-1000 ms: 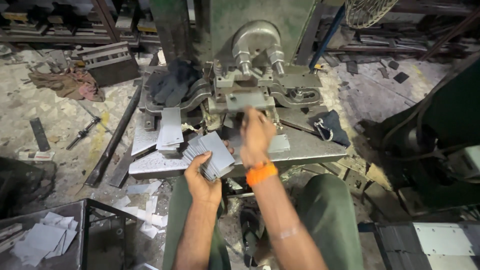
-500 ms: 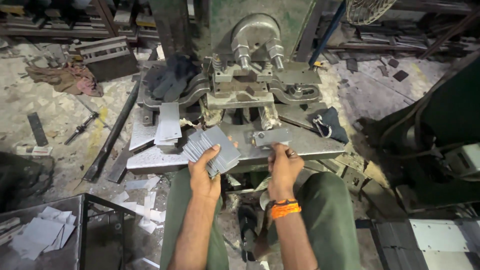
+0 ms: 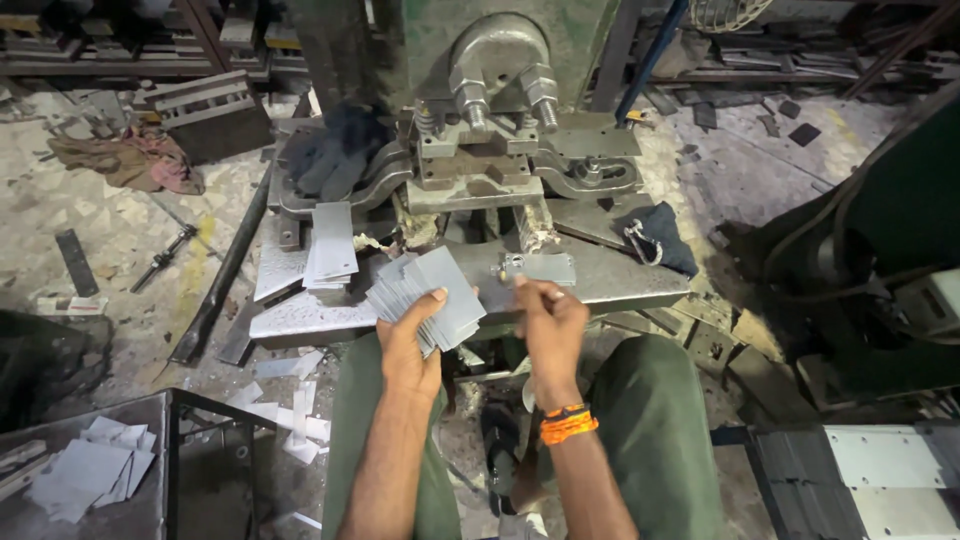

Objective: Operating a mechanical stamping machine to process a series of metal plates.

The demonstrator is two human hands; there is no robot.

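My left hand (image 3: pixel 408 345) grips a fanned stack of thin grey metal blanks (image 3: pixel 428 297) over the front edge of the press table (image 3: pixel 620 280). My right hand (image 3: pixel 548 325), with an orange band at the wrist, is just right of the stack. Its fingertips pinch the near edge of a small punched metal plate (image 3: pixel 543 268) low over the table. Behind both hands stands the green press with its grey die block (image 3: pixel 478 165). Another small pile of blanks (image 3: pixel 332 240) rests on the left part of the table.
A dark cloth with a metal ring (image 3: pixel 655 238) lies on the table's right. A long steel bar (image 3: pixel 225 275) leans at the left. A dark bin holding cut sheets (image 3: pixel 85 475) sits bottom left. Scrap pieces (image 3: pixel 285 420) litter the floor, and dark gloves (image 3: pixel 335 160) lie on the machine.
My right hand drew back from the die toward me with the small plate, then stayed near the table's front edge. The left hand kept the fanned stack nearly still.
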